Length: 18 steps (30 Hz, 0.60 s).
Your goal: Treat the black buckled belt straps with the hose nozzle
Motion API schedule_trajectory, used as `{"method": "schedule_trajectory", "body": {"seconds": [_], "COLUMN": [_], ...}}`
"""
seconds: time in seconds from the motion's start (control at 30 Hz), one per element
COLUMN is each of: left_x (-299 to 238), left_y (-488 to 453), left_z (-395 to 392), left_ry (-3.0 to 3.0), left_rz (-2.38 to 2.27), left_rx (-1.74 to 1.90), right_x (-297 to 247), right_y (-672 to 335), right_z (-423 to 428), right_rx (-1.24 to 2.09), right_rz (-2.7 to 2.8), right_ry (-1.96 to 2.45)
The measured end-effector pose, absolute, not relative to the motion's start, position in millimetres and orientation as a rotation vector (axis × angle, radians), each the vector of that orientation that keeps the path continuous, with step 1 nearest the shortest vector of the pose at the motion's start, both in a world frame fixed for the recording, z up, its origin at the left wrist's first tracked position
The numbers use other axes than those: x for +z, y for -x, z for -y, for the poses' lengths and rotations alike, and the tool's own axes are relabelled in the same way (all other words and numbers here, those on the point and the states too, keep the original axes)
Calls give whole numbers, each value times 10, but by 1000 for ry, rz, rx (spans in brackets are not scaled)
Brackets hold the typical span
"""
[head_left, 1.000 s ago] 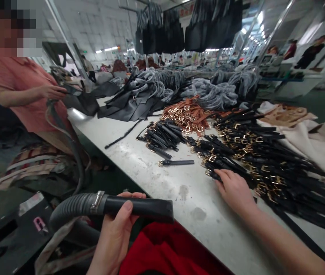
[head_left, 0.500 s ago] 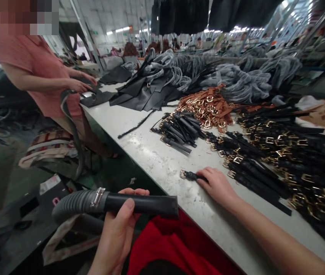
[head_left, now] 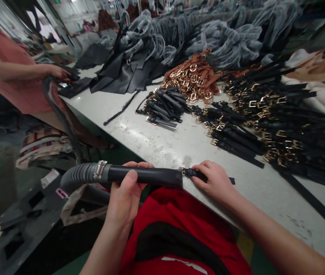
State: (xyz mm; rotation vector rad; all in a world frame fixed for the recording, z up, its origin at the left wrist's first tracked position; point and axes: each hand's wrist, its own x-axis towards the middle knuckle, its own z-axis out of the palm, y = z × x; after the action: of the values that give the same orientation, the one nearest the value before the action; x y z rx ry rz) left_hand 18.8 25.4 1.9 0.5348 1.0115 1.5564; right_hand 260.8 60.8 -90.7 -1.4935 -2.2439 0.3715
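My left hand (head_left: 128, 191) is closed around a black flat-ended hose nozzle (head_left: 158, 176), which a metal clamp joins to a grey ribbed hose (head_left: 78, 175). At the table's front edge, my right hand (head_left: 212, 177) grips a short black buckle strap (head_left: 192, 172) against the white table (head_left: 156, 145). The strap's gold buckle meets the nozzle's flat mouth; whether they touch I cannot tell. Part of the strap is hidden under my fingers, and its tail shows past the hand.
Several black buckle straps (head_left: 166, 105) lie in piles, with brown buckle straps (head_left: 193, 78) behind. Black leather pieces (head_left: 119, 74) and plastic-wrapped grey coils (head_left: 225, 42) fill the back. At the left, a person in a pink shirt (head_left: 2, 65) handles dark pieces.
The nozzle and the strap's buckle end have come together, where before there was a gap. My view has tilted downward.
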Motion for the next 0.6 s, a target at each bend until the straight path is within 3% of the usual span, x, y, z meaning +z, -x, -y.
{"method": "schedule_trajectory", "body": {"seconds": [0.4,0.6], "left_x": [18,-20], "left_y": [-265,-242], "left_z": [-241,-199], "left_ry": [-618,-607], "left_rz": [-1019,-1038], "left_rx": [1525,1526], "right_x": [-852,-883], "right_y": [-2663,-2633], "right_z": [-608,-605], "right_rx": [521,420], "right_rz": [2207,2188], "right_ry": [1431,1463]}}
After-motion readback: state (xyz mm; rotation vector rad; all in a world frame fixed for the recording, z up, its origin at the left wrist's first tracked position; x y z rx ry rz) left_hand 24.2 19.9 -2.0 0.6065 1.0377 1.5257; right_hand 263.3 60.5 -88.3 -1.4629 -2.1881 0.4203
